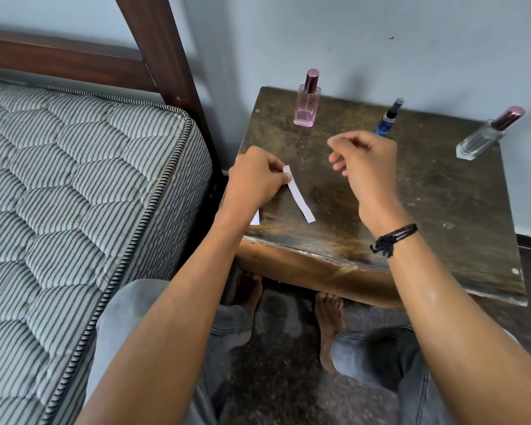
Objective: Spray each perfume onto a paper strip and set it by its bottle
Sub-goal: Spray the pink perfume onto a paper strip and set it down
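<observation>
White paper strip (299, 194), likely flimsy and feather-light, was pinched by its top end in my left grip (258, 176); my right grip (362, 167) hovered empty, loosely curled, above the tabletop (426, 194)

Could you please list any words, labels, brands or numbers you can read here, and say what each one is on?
Nothing here can be read.
Pink bottle: a dark script mark on its front, too small and blurred to read.
Blue spray bottle: pale print, too blurred to read.
Clear bottle: no text visible.
Paper strip: blank on the side shown.
</observation>
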The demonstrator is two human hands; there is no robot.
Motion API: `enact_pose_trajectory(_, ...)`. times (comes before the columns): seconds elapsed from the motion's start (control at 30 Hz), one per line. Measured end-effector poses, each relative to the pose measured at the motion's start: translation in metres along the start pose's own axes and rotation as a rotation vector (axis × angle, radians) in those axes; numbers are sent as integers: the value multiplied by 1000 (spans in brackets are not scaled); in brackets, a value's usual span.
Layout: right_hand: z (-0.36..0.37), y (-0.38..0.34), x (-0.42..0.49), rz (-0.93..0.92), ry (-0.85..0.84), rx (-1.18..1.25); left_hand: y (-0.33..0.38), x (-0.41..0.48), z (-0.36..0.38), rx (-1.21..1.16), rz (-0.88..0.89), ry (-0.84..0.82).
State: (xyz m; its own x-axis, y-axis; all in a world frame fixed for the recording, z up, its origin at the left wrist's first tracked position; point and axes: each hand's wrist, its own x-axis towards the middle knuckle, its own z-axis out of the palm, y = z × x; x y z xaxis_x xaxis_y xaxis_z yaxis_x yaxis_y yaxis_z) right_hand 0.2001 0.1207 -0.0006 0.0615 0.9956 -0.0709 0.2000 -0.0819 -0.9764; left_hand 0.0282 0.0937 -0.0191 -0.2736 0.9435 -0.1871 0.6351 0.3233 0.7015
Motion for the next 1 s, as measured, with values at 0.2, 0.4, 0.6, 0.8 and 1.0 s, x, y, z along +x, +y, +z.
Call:
enact_pose_trajectory(0.2, -9, -1, 5, -6, 40, 18, 3, -2, 0, 95, 21, 74)
enact_pose_trajectory(0.4, -14, 0, 10, 22, 37, 74, 15, -2, -7, 70, 128, 171)
enact_pose_trajectory(0.6, -26, 0, 14, 194, 31, 283, 25, 11, -6, -78, 215, 288)
enact_pose_trajectory(0.8, -35, -1, 14, 263, 9, 337, 32, 32, 3, -125, 185, 298)
enact_pose_trajectory(1.0, -37, -1, 15, 270, -13, 336, 46, 59, 13, -177, 179, 268)
